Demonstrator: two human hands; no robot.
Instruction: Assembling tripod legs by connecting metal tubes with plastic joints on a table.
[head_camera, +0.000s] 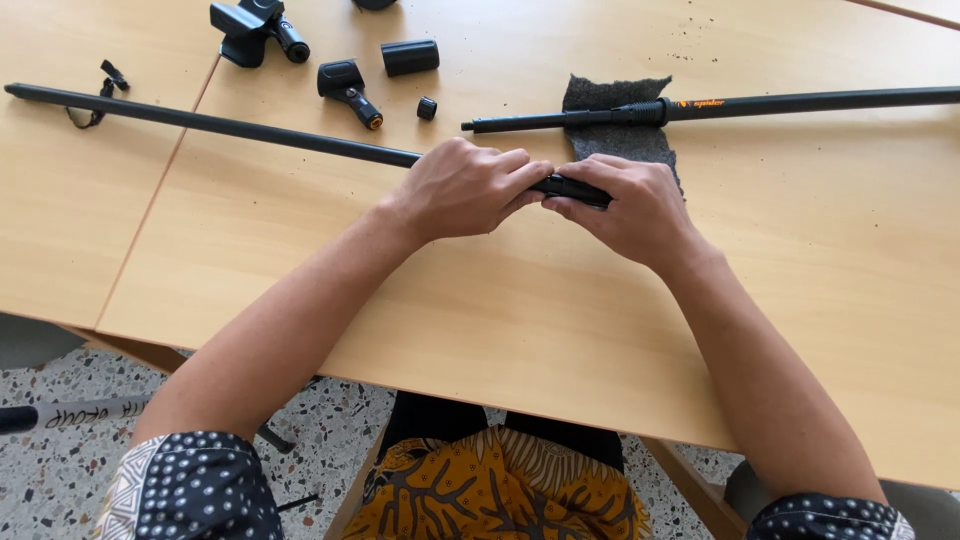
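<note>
At the table's (480, 320) centre, a long black pole (200, 118) is laid flat, running off toward ten o'clock so that its length is borne by the wood and only the near end is handled. That end is enclosed by the left hand (462, 190), fingers curled fully round it, wrist low, forearm slanting up from seven o'clock. Just beside it, knuckles nearly touching, the pole's thicker black end piece (572, 189) is pinched narrowly between thumb and fingertips of the right hand (625, 205), whose forearm enters from five o'clock. Behind the right hand, at twelve o'clock, a grey felt scrap (612, 140) is spread beneath a second black pole (760, 103). At eleven o'clock, small black clamp fittings (348, 88) and a short black sleeve (409, 57) are set well apart from the hands.
</note>
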